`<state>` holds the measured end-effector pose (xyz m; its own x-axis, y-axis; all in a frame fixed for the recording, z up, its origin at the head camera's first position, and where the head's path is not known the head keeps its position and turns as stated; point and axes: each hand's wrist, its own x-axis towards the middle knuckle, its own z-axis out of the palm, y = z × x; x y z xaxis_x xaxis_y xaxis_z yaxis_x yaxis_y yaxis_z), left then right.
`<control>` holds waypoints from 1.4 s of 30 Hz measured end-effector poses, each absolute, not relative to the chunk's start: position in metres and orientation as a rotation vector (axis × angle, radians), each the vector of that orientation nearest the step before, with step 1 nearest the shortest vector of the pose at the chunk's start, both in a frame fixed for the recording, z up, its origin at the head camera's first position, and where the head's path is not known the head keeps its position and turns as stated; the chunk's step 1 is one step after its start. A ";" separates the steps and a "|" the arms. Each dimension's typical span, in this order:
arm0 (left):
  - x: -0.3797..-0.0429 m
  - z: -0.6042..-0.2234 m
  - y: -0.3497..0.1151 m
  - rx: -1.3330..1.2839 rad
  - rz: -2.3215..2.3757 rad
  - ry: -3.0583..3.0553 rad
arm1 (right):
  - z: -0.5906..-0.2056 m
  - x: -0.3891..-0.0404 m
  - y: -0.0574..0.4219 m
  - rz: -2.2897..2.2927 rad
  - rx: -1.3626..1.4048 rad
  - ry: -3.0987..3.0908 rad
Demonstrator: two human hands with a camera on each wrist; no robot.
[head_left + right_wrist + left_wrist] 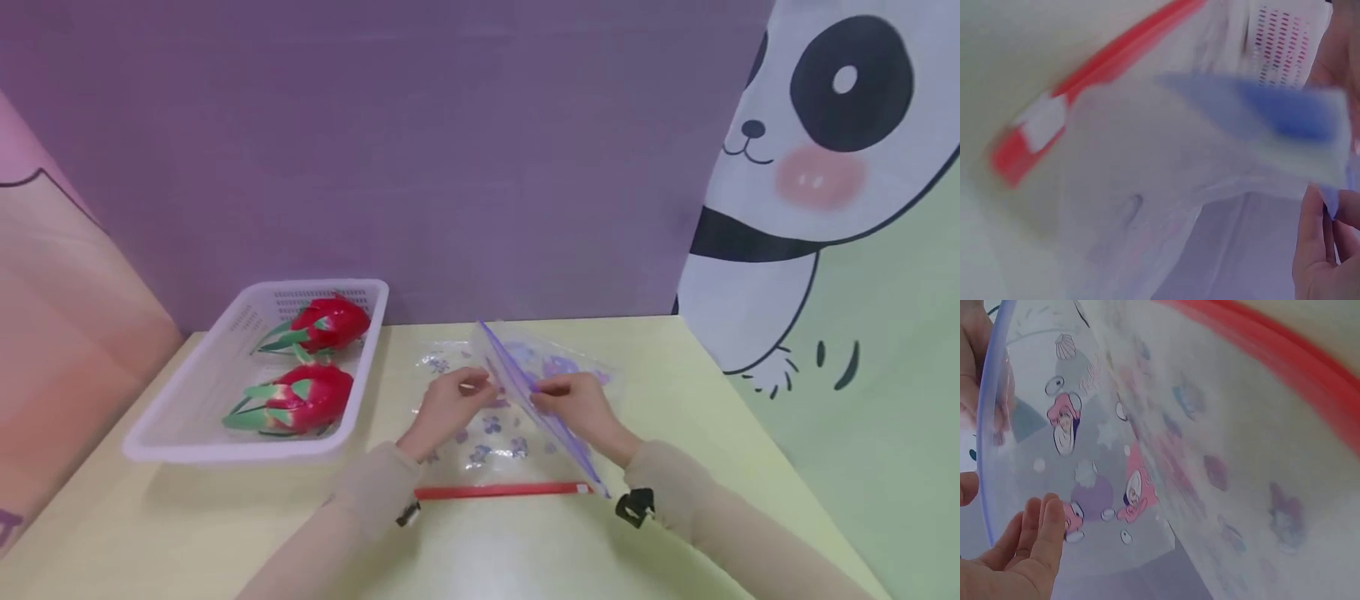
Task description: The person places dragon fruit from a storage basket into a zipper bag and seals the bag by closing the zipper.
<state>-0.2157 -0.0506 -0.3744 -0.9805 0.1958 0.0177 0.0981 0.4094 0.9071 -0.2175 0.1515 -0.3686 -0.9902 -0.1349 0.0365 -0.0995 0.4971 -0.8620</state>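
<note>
Right now the purple-edged bag is at the middle of the table, its edge raised and slanting from far left to near right between the two hands. The right hand pinches that edge between thumb and fingers — the tips are pressed together with the film between them. The left hand is on the other side of the edge, its fingers close together and slightly bent, the thumb a little apart from them; whether the fingertips touch the film I cannot tell.

Beneath and to the left, a second clear bag printed with small purplish figures lies flat, its red strip along the near side and a white slider at the right end.

To the left is a white basket with slotted walls. Two red fruits with green leaves lie in its right half: a far fruit and a near fruit.

Light sleeves cover both arms, with a small black piece at each wrist. Beyond the table hangs a purple backdrop — with a panda picture to its right.
</note>
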 end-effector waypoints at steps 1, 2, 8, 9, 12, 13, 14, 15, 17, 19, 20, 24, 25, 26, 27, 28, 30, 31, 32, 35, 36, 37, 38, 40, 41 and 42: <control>-0.217 -0.374 -0.049 0.264 1.655 2.544 | -0.368 -0.218 0.147 -1.564 -0.205 2.678; -0.218 -0.373 -0.047 0.264 1.667 2.534 | -0.367 -0.218 0.143 -1.578 -0.197 2.669; -0.222 -0.374 -0.041 0.356 1.853 2.391 | -0.367 -0.220 0.121 -1.695 -0.251 2.600; -0.222 -0.375 -0.040 0.370 1.890 2.359 | -0.368 -0.220 0.119 -1.707 -0.255 2.594; -0.222 -0.379 -0.039 0.370 1.969 2.308 | -0.371 -0.221 0.114 -1.737 -0.238 2.564; -0.221 -0.380 -0.039 0.362 1.989 2.305 | -0.372 -0.221 0.113 -1.736 -0.228 2.564; -0.221 -0.381 -0.039 0.348 2.000 2.317 | -0.372 -0.221 0.112 -1.730 -0.226 2.569; -0.221 -0.382 -0.038 0.336 2.011 2.334 | -0.372 -0.222 0.112 -1.726 -0.222 2.572; -0.223 -0.383 -0.036 0.318 2.033 2.375 | -0.372 -0.224 0.112 -1.714 -0.229 2.587; -0.226 -0.384 -0.034 0.299 2.046 2.424 | -0.370 -0.226 0.112 -1.707 -0.234 2.624; -0.228 -0.385 -0.033 0.288 2.046 2.458 | -0.368 -0.228 0.113 -1.702 -0.240 2.647; -0.232 -0.388 -0.035 0.215 2.045 2.586 | -0.357 -0.234 0.119 -1.646 -0.246 2.783; -0.232 -0.388 -0.036 0.178 2.056 2.603 | -0.353 -0.236 0.122 -1.617 -0.262 2.828; -0.233 -0.388 -0.038 0.146 2.066 2.610 | -0.347 -0.237 0.125 -1.571 -0.290 2.876; -0.233 -0.388 -0.041 0.123 2.102 2.605 | -0.342 -0.239 0.127 -1.523 -0.315 2.927; -0.233 -0.388 -0.043 0.090 2.137 2.591 | -0.337 -0.241 0.130 -1.460 -0.350 2.986; -0.232 -0.389 -0.047 0.014 2.204 2.555 | -0.326 -0.245 0.136 -1.351 -0.406 3.070; -0.231 -0.388 -0.050 -0.026 2.231 2.528 | -0.320 -0.246 0.140 -1.297 -0.424 3.097; -0.230 -0.388 -0.053 -0.065 2.254 2.501 | -0.314 -0.248 0.143 -1.235 -0.447 3.131; -0.226 -0.389 -0.061 -0.201 2.288 2.420 | -0.300 -0.252 0.156 -1.105 -0.478 3.191; -0.225 -0.388 -0.064 -0.242 2.303 2.384 | -0.296 -0.253 0.160 -1.074 -0.488 3.204; -0.224 -0.389 -0.067 -0.280 2.317 2.348 | -0.293 -0.254 0.165 -1.049 -0.493 3.212; -0.223 -0.389 -0.070 -0.309 2.322 2.335 | -0.289 -0.255 0.169 -1.031 -0.493 3.214; -0.221 -0.391 -0.076 -0.359 2.309 2.340 | -0.284 -0.256 0.176 -1.004 -0.486 3.214; -0.220 -0.393 -0.078 -0.373 2.299 2.353 | -0.283 -0.256 0.179 -0.987 -0.485 3.216; -0.219 -0.395 -0.080 -0.380 2.295 2.368 | -0.281 -0.256 0.182 -0.973 -0.481 3.214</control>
<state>-0.2186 -0.0801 -0.3946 -0.9582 -0.2846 -0.0308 -0.0396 0.0252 0.9989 -0.2564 0.1821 -0.2813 -0.9291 -0.1936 0.3150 -0.3359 0.7982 -0.5000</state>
